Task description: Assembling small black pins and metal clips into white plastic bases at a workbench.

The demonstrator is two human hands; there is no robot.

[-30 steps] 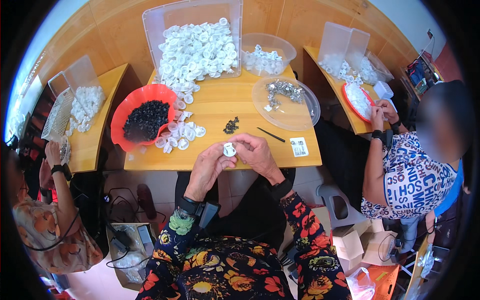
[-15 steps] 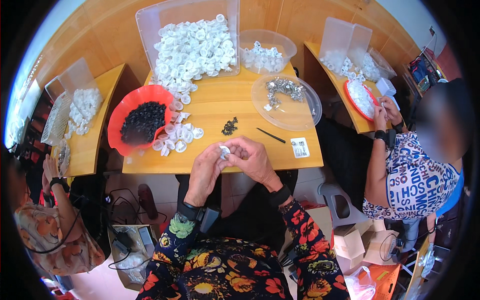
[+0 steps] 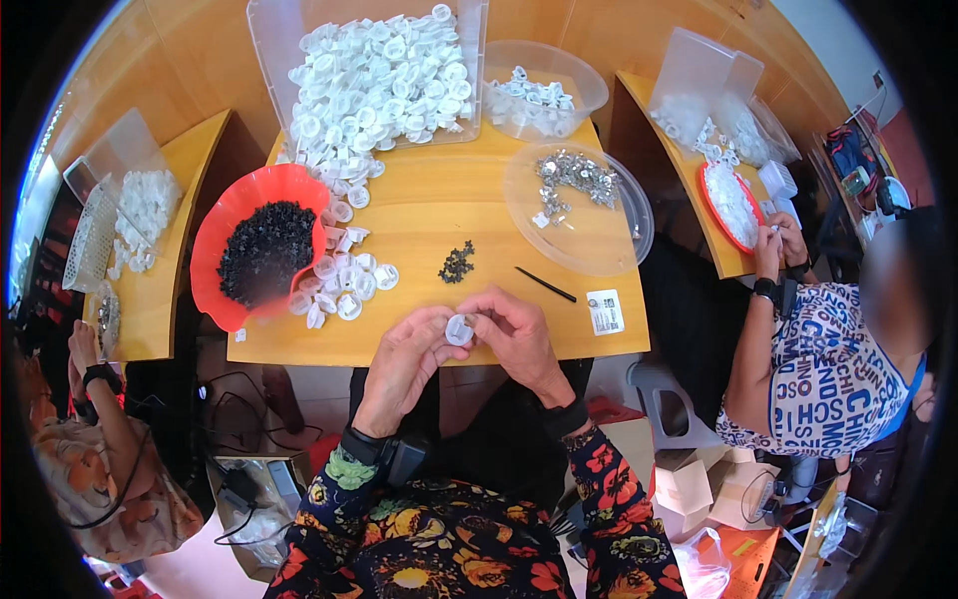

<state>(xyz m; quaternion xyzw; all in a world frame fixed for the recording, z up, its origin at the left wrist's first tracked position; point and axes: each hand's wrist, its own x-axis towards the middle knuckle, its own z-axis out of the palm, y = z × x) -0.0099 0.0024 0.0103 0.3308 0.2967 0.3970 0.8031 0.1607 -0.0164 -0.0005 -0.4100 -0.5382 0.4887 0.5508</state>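
Note:
Between my two hands, at the table's front edge, is a small round white plastic part (image 3: 459,330). My left hand (image 3: 407,357) pinches it from the left, thumb and fingers closed. On its other side the fingertips of my right hand (image 3: 514,337) grip the rim. Just beyond my hands lies a little heap of small black pieces (image 3: 457,262). A thin black stick (image 3: 546,285) rests to the right of that heap. Loose translucent white parts (image 3: 346,283) are scattered left of it, beside a red bowl (image 3: 207,268) filled with black pieces.
A large clear bin (image 3: 267,60) spills white parts at the back. Right of it stand a clear bowl (image 3: 589,85) and a clear lid (image 3: 599,250) with metal pieces. A white label (image 3: 605,311) lies front right. Co-workers sit at side tables left and right.
The white part has turned so that its round face shows more fully between my fingers. My hands have shifted slightly toward me, and the whole view has tilted a little.

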